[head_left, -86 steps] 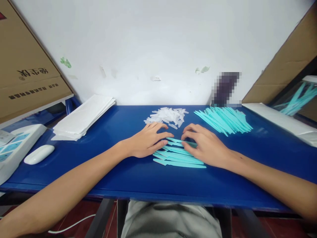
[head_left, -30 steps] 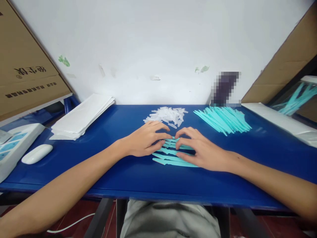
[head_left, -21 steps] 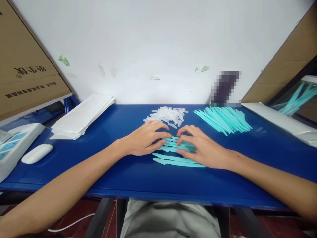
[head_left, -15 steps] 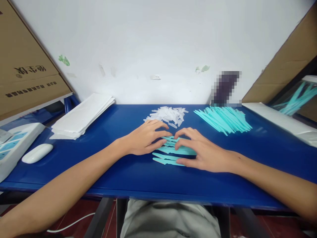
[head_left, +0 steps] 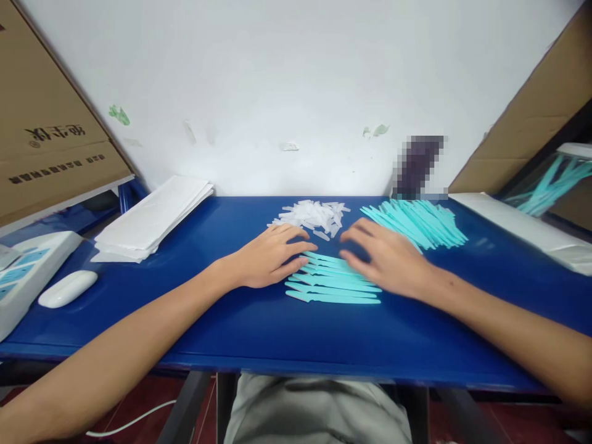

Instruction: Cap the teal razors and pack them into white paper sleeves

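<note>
Tabletop (head_left: 222,333), glossy blue. Brown cardboard carton (head_left: 50,74), left: upside-down Chinese characters, ® mark. Left hand (head_left: 268,258), right hand (head_left: 393,256): fingers apart, contact unclear. Slim turquoise plastic sticks (head_left: 330,280) in row, near centre, mostly between hands.

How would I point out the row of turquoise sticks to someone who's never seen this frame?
On the blue desk, find the left hand and the right hand. Between them, nearer the viewer than the white pile, lies the row of turquoise sticks. Unlike the turquoise heap farther back on the right, these lie spread side by side, notched ends leftward.
</note>
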The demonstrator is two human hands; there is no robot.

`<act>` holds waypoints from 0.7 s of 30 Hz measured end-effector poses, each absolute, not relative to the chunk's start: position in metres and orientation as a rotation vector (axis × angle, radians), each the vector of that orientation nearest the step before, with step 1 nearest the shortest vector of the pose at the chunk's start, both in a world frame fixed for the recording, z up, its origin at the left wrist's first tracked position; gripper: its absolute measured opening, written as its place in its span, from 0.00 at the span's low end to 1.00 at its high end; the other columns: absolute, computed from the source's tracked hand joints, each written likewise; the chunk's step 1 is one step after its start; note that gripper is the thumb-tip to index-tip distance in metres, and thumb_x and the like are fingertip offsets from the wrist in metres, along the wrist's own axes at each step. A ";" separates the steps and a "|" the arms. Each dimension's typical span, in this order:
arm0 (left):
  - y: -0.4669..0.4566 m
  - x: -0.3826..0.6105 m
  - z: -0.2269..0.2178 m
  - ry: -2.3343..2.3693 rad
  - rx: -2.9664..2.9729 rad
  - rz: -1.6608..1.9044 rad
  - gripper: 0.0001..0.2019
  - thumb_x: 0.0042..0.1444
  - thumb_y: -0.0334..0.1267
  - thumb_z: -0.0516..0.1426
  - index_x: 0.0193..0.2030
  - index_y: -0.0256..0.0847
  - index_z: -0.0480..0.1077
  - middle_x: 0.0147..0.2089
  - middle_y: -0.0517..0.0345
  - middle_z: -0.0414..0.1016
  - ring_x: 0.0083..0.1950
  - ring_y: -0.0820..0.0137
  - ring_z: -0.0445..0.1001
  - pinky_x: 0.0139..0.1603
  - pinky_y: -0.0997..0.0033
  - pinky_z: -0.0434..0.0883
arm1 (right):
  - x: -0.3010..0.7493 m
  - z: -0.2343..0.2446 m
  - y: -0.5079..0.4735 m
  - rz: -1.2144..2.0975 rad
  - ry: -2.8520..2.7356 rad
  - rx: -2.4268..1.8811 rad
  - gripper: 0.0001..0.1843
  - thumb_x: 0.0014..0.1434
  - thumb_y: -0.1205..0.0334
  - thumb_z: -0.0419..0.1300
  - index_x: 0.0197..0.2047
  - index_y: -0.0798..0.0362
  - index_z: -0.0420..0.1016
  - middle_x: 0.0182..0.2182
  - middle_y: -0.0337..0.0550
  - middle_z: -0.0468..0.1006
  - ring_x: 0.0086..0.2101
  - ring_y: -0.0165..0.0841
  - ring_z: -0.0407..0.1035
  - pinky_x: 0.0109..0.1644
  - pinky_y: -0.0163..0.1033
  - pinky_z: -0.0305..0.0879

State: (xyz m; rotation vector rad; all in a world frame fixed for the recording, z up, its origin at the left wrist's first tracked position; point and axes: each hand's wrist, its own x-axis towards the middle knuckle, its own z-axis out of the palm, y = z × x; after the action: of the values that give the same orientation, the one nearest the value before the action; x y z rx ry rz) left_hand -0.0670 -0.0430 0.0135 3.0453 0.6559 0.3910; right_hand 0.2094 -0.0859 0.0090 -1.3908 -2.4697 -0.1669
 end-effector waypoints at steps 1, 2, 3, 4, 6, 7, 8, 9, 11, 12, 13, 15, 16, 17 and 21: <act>-0.043 -0.067 0.014 0.662 3.045 0.389 0.21 0.72 0.45 0.44 0.64 0.44 0.67 0.61 0.44 0.68 0.61 0.56 0.67 0.60 0.53 0.64 | 0.218 0.010 -0.078 -0.317 -2.406 -1.571 0.19 0.69 0.51 0.47 0.51 0.52 0.72 0.46 0.55 0.75 0.40 0.45 0.72 0.39 0.47 0.65; -0.043 -0.067 0.014 0.666 3.044 0.388 0.21 0.72 0.45 0.44 0.64 0.44 0.67 0.61 0.44 0.68 0.61 0.56 0.67 0.60 0.53 0.64 | 0.229 0.012 -0.070 -0.418 -2.330 -1.767 0.20 0.68 0.50 0.47 0.52 0.53 0.71 0.46 0.56 0.76 0.39 0.47 0.73 0.37 0.46 0.64; -0.043 -0.067 0.014 0.667 3.043 0.387 0.21 0.72 0.45 0.44 0.64 0.44 0.68 0.61 0.44 0.68 0.61 0.56 0.67 0.60 0.53 0.64 | 0.240 0.014 -0.063 -0.477 -2.255 -1.931 0.22 0.67 0.49 0.48 0.53 0.54 0.71 0.45 0.57 0.76 0.39 0.48 0.73 0.36 0.46 0.63; -0.043 -0.067 0.014 0.667 3.041 0.386 0.21 0.72 0.45 0.44 0.63 0.44 0.68 0.61 0.44 0.68 0.61 0.56 0.67 0.61 0.52 0.64 | 0.250 0.016 -0.056 -0.496 -2.206 -2.060 0.22 0.66 0.48 0.49 0.53 0.55 0.71 0.45 0.58 0.77 0.39 0.50 0.73 0.35 0.46 0.63; -0.042 -0.068 0.014 0.674 3.038 0.374 0.21 0.72 0.45 0.44 0.64 0.44 0.67 0.62 0.45 0.68 0.62 0.56 0.67 0.61 0.52 0.63 | 0.268 0.018 -0.047 -0.422 -2.169 -2.219 0.23 0.65 0.46 0.51 0.52 0.55 0.71 0.45 0.59 0.77 0.40 0.51 0.73 0.36 0.46 0.61; -0.042 -0.068 0.014 0.679 3.038 0.365 0.21 0.72 0.45 0.44 0.64 0.44 0.67 0.62 0.44 0.68 0.62 0.56 0.66 0.62 0.52 0.63 | 0.275 0.019 -0.044 -0.368 -2.165 -2.260 0.23 0.65 0.46 0.51 0.50 0.55 0.72 0.44 0.59 0.78 0.41 0.51 0.73 0.36 0.46 0.61; -0.042 -0.068 0.014 0.684 3.039 0.355 0.21 0.72 0.45 0.44 0.64 0.44 0.67 0.62 0.44 0.68 0.62 0.56 0.66 0.61 0.52 0.63 | 0.280 0.019 -0.041 -0.317 -2.165 -2.285 0.23 0.65 0.45 0.51 0.48 0.55 0.72 0.44 0.58 0.78 0.41 0.51 0.73 0.36 0.47 0.60; -0.042 -0.068 0.014 0.689 3.039 0.346 0.21 0.72 0.45 0.44 0.64 0.43 0.67 0.62 0.44 0.68 0.62 0.56 0.66 0.61 0.52 0.63 | 0.283 0.018 -0.040 -0.275 -2.166 -2.300 0.22 0.65 0.45 0.50 0.46 0.54 0.73 0.43 0.57 0.79 0.41 0.51 0.72 0.36 0.47 0.60; -0.042 -0.068 0.014 0.693 3.037 0.339 0.21 0.72 0.45 0.44 0.64 0.43 0.67 0.62 0.45 0.68 0.62 0.56 0.66 0.61 0.53 0.63 | 0.285 0.016 -0.038 -0.220 -2.173 -2.324 0.21 0.64 0.46 0.49 0.41 0.53 0.74 0.40 0.56 0.79 0.40 0.50 0.72 0.35 0.46 0.60; -0.042 -0.068 0.015 0.691 3.035 0.341 0.21 0.72 0.45 0.44 0.64 0.43 0.67 0.62 0.45 0.68 0.62 0.56 0.66 0.61 0.53 0.63 | 0.285 0.015 -0.037 -0.201 -2.178 -2.335 0.20 0.64 0.47 0.49 0.39 0.53 0.74 0.40 0.55 0.79 0.40 0.50 0.72 0.35 0.46 0.60; -0.042 -0.068 0.014 0.692 3.032 0.343 0.21 0.72 0.45 0.44 0.64 0.43 0.67 0.62 0.45 0.68 0.62 0.57 0.66 0.61 0.53 0.64 | 0.285 0.014 -0.037 -0.183 -2.194 -2.338 0.20 0.64 0.47 0.48 0.38 0.52 0.75 0.41 0.55 0.79 0.40 0.49 0.72 0.35 0.46 0.60; -0.041 -0.069 0.014 0.692 3.025 0.353 0.21 0.72 0.45 0.44 0.64 0.44 0.67 0.62 0.45 0.68 0.62 0.57 0.67 0.60 0.54 0.64 | 0.283 0.012 -0.037 -0.188 -2.210 -2.341 0.20 0.65 0.49 0.48 0.37 0.52 0.75 0.42 0.56 0.79 0.39 0.49 0.73 0.35 0.46 0.61; -0.041 -0.069 0.014 0.691 3.023 0.356 0.21 0.72 0.45 0.44 0.64 0.44 0.67 0.62 0.45 0.68 0.62 0.57 0.67 0.60 0.54 0.64 | 0.282 0.012 -0.037 -0.208 -2.212 -2.337 0.20 0.65 0.49 0.48 0.38 0.52 0.75 0.42 0.57 0.79 0.39 0.49 0.73 0.35 0.46 0.61; -0.041 -0.069 0.014 0.689 3.022 0.354 0.21 0.72 0.45 0.44 0.64 0.44 0.67 0.62 0.45 0.68 0.62 0.57 0.66 0.61 0.54 0.64 | 0.281 0.011 -0.038 -0.229 -2.212 -2.331 0.20 0.65 0.50 0.48 0.38 0.53 0.75 0.42 0.57 0.79 0.39 0.49 0.73 0.35 0.46 0.61; -0.041 -0.069 0.014 0.691 3.020 0.329 0.21 0.72 0.45 0.43 0.64 0.43 0.67 0.62 0.44 0.68 0.62 0.57 0.66 0.61 0.53 0.63 | 0.274 0.014 -0.041 -0.300 -2.234 -2.315 0.18 0.65 0.55 0.48 0.35 0.55 0.76 0.38 0.60 0.79 0.37 0.50 0.74 0.34 0.46 0.60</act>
State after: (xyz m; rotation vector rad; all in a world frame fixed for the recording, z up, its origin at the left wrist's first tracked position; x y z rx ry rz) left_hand -0.0689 -0.0406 0.0137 3.0203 0.6913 0.3294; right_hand 0.2741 -0.0412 0.0139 -2.3146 -2.2340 -0.2997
